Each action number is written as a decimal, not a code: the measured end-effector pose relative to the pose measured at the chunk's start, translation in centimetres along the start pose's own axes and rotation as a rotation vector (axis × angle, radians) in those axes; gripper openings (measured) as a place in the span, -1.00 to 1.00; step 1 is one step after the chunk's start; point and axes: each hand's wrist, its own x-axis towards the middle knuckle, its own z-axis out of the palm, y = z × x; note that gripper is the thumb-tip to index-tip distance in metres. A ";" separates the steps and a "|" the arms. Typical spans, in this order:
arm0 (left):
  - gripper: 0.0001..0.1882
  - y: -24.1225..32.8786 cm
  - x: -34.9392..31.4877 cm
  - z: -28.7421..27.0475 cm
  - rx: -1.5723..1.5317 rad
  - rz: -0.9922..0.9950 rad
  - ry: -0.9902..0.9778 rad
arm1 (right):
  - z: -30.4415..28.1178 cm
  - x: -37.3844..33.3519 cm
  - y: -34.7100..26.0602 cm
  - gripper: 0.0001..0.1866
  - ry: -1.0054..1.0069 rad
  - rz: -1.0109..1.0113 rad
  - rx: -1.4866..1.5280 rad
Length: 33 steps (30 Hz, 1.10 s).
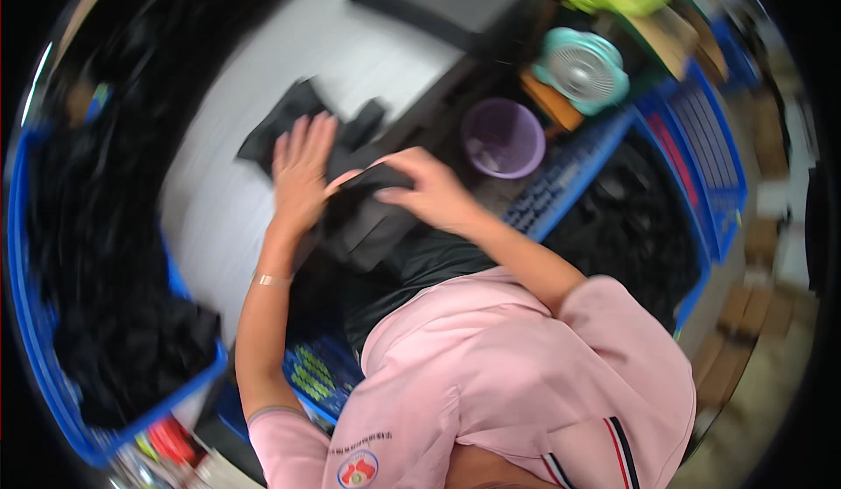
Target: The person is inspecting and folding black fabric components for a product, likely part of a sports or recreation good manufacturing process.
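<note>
— What were the fingers doing?
— The left hand (300,169) lay flat, fingers spread, on the black cloth (363,213); the right hand (427,189) pinched its folded edge.
— Where was the cloth?
— On the white desk (350,60), near a purple tub (503,137).

Single head cam, fisheye, looks steeply down, close over white table (263,139)

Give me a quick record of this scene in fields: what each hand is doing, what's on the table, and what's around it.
left hand: flat, pressing black cloth on white table
right hand: gripping a folded black piece
left side: blue crate full of dark cloth
right side: blue basket, purple bucket, teal fan
image: blurred, fine detail unclear
</note>
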 end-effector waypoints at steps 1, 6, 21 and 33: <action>-0.07 -0.3 0.2 0.3 -0.022 0.006 0.005 | 1.0 0.5 -0.2 -0.60 0.033 0.030 -0.048; -0.17 -1.7 0.0 1.5 0.091 -0.084 -0.074 | 0.1 -1.2 0.9 -0.82 0.310 -0.204 0.174; -0.02 6.0 0.3 1.1 -0.059 -0.263 -0.112 | -1.5 -5.1 3.9 -0.37 0.176 0.501 1.099; -0.53 14.7 -2.8 -2.0 -0.626 -0.089 0.216 | -20.2 -28.1 18.9 -0.65 1.187 0.394 1.114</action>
